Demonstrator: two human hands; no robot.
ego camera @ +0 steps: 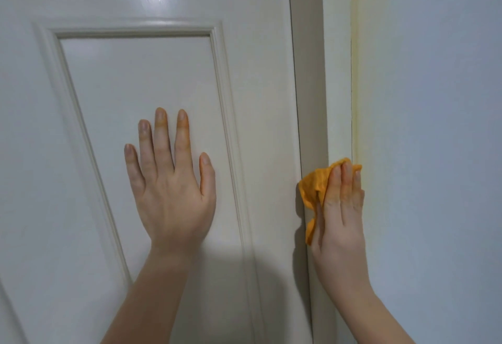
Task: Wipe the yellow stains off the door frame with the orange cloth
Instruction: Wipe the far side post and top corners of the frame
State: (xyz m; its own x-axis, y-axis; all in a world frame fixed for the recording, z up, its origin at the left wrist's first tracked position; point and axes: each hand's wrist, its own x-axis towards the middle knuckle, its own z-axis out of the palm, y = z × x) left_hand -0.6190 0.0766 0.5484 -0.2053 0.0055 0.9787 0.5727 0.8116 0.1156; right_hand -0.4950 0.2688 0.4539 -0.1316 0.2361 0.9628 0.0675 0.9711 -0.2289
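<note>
Both forearms enter from the lower edge of the view and reach up to a white door [152, 77] and its frame. Left hand [171, 189]: grip released, palm flat and fingers spread on the recessed panel of the door, holding nothing; it appears to brace the body or keep the door steady. Right hand [341, 208]: grip grasping the orange cloth [315, 186], with the fingers laid flat over the bunched fabric and pressing it against the door frame [336, 85]. Cloth position: on the face of the frame, with its upper corner touching the outer edge where the frame meets the wall [434, 126]; a loose fold hangs down beside the thumb toward the gap at the door edge.

Yellow stains [354, 58] run as a pale vertical streak along that outer edge, from just above the cloth up to the top of the view. Whether the frame below the hand is clean cannot be told.

Step in hand, as judged: wiping is under way at the lower end of the visible streak. Next move calls for firm pressure through the fingertips and an upward stroke that keeps the cloth on the outer edge, where most of the staining remains
</note>
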